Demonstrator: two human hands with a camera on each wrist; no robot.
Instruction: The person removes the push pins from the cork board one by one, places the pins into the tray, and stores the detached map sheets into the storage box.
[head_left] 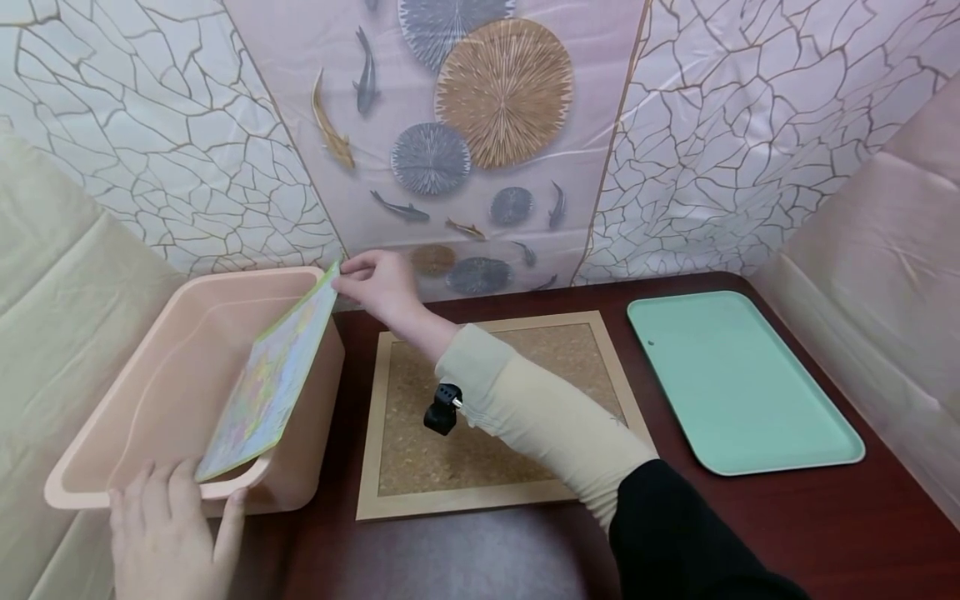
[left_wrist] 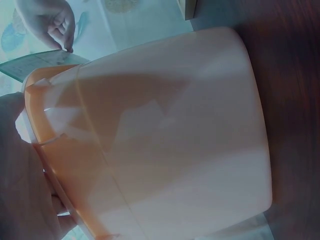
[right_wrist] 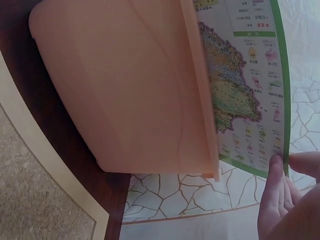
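Observation:
My right hand [head_left: 386, 292] pinches the far corner of a thin map sheet [head_left: 273, 367] with a green border, thumb on one face and fingers on the other. The sheet leans at a slant over the right rim of a pink plastic bin [head_left: 322, 408], partly inside it. Coloured map regions and small printed text show on its face in the right wrist view. At the bin's near rim, my left hand [head_left: 168, 533] holds on, fingers over the edge and thumb on the outer side. The left wrist view shows the bin's outer wall [left_wrist: 175, 125] beside that hand.
A wood-framed cork board [head_left: 495, 492] lies in the middle of the dark red table [head_left: 862, 525], under my right forearm. To its right is a mint green tray [head_left: 742, 383]. Patterned cloth [head_left: 697, 125] hangs behind the table, with pale cloth at both sides.

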